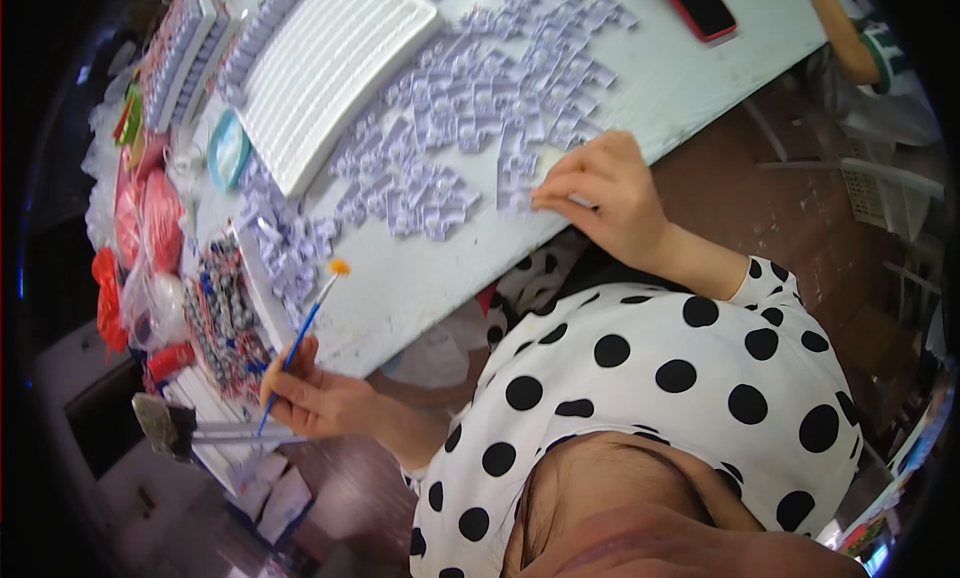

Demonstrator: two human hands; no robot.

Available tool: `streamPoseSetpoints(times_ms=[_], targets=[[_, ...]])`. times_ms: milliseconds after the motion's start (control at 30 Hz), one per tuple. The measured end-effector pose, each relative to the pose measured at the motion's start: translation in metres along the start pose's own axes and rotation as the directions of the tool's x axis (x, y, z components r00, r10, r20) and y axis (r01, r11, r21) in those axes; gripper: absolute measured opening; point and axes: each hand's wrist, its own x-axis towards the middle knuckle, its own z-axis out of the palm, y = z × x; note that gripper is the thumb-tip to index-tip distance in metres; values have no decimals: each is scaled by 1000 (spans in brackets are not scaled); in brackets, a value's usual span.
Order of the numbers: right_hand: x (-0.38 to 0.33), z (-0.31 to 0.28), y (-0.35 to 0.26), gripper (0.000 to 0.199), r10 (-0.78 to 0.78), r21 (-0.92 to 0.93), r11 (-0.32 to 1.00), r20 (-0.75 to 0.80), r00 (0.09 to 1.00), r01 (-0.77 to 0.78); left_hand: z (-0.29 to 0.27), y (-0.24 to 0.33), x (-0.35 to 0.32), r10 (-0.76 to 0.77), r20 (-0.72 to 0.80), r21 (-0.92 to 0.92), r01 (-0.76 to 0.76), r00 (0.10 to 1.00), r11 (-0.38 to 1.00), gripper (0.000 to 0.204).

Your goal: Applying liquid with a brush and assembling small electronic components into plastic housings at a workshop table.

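Observation:
My left hand is closed around the blue handle of a thin brush, which slants upward to a fluffy orange tip above the table. At the table's near edge, my right hand has thumb and fingers pinched together at the end of a small lavender piece. Whether the fingertips grip this piece or something tiny beside it cannot be made out. Many similar lavender pieces lie scattered over the pale table, and another heap sits nearer the left hand.
A white ridged tray lies at the far left, with a light-blue round dish beside it. Further left are filled racks, red plastic bags and colourful strands. A red-edged phone and another person's arm appear at far right.

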Motion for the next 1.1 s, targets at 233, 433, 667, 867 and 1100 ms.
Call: streamPoseSetpoints(times_ms=[233, 433, 667, 867, 1100], targets=[[123, -27, 98, 10, -45, -303, 953, -94, 995, 14, -12, -7, 3, -18, -44, 25, 19, 999, 1000, 26], [174, 28, 148, 18, -34, -427, 898, 175, 984, 107, -12, -12, 0, -14, -60, 67, 18, 998, 998, 24], [178, 43, 140, 20, 7, -396, 912, 281, 960, 109, -19, -19, -1, -38, -62, 105, 44, 997, 994, 24], [208, -20, 172, 21, 164, -317, 937, 26, 986, -147, -13, -26, 4, -22, -64, 118, 30, 998, 993, 24], [197, -21, 193, 18, 365, -494, 834, 158, 918, -246, -7, -32, 2, -40, -64, 66, 44, 997, 997, 27]])
